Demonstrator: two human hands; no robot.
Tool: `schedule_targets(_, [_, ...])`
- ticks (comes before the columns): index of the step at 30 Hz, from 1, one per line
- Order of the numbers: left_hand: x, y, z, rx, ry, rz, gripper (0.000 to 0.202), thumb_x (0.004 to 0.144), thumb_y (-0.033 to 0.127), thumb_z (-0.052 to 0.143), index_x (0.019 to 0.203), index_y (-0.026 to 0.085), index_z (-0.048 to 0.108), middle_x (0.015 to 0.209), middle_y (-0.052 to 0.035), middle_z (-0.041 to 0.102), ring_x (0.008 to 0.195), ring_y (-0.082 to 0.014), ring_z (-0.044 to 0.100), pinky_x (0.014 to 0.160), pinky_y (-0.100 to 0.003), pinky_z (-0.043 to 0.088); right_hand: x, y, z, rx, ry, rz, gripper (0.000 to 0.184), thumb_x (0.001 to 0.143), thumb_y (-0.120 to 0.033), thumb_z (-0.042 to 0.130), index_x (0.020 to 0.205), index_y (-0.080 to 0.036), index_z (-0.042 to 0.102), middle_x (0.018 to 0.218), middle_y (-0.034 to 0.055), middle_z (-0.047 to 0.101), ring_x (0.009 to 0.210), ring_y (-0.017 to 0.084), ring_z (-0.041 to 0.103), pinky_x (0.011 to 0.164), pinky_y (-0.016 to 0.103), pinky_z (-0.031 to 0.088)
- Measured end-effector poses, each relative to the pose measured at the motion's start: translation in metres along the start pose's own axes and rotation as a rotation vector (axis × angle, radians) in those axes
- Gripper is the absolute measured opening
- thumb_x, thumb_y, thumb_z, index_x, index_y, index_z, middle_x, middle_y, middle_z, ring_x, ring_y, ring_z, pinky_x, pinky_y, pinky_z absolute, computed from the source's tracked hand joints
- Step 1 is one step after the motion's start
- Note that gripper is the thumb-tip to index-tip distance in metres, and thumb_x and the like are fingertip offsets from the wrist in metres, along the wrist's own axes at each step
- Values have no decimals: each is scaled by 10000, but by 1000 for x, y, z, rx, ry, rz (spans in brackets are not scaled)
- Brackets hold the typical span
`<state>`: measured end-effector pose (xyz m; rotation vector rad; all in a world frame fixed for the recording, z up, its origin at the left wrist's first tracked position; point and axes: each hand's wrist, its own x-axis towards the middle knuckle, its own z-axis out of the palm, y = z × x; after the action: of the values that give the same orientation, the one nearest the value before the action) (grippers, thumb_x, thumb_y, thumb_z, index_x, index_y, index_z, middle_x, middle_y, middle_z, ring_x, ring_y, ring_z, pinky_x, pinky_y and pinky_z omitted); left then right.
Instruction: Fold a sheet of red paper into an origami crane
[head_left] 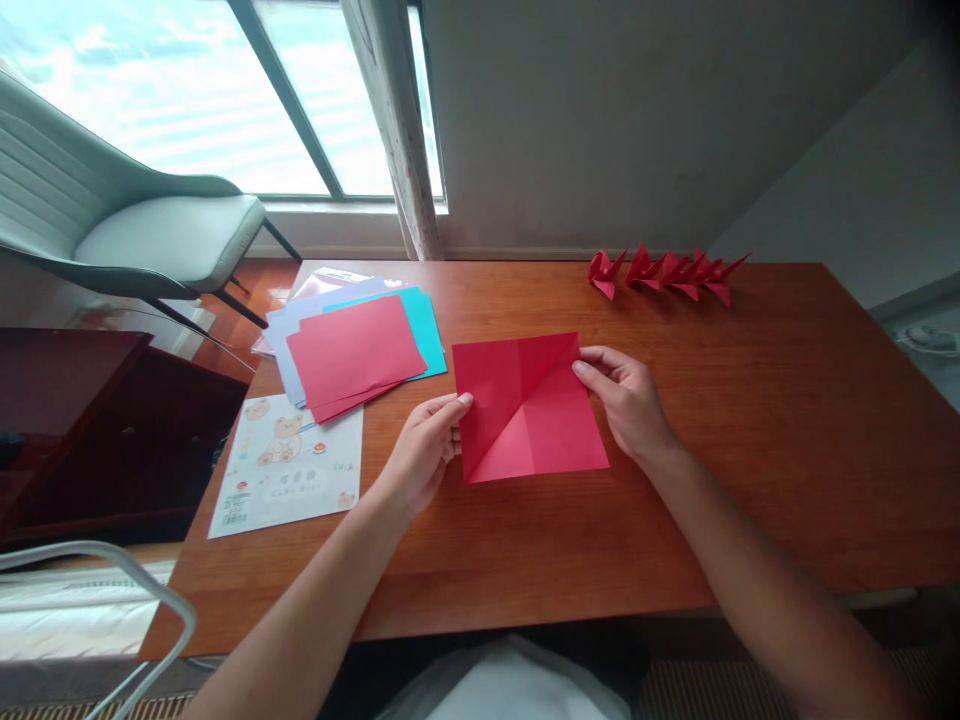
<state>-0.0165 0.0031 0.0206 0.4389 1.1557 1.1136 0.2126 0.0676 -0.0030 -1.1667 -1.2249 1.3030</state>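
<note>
A square sheet of red paper (pixel 495 385) is held up between my two hands, above the table. Crease lines cross it, one running diagonally and one from top to bottom. My left hand (pixel 427 440) pinches its left edge, thumb on the front face. At the upper part of the right edge, my right hand (pixel 626 395) grips the sheet between thumb and fingers. Just left of my left hand lies a stack of coloured paper, with red sheets (pixel 356 345) on top and turquoise (pixel 431 330) and pale lilac sheets (pixel 281 345) beneath.
A white cover with bear drawings (pixel 289 470) lies at the table's left front. Several folded red paper cranes (pixel 675 275) stand in a row along the back of the wooden table (pixel 780 430). A grey chair (pixel 165 240) stands beyond the left corner, by the window.
</note>
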Motion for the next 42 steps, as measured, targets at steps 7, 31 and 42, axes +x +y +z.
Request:
schedule_targets(7, [0,1,0,5,-3,-6,436,653,382,875,584,180,495,485,86,411,435,-47,357,416,-152,293,0,0,0,4,2,-7,162,830,-347,738,969,-263,754,847,-3,749,740,161,658,673,277,512])
schedule_targets(31, [0,0,-1,41,17,-17,416,650,399,860,596,181,510,516,71,450,459,-57,364,447,-171,294,-1,-2,1,19,-26,3,170,834,-363,735,972,-264,754,879,5,757,774,181,676,710,305,528])
schedule_targets(42, [0,1,-1,44,-6,-30,406,645,413,866,618,174,538,560,54,495,480,-63,416,465,-172,340,-1,-1,1,-12,-21,7,187,832,-388,728,969,-262,745,901,9,758,792,193,677,727,318,528])
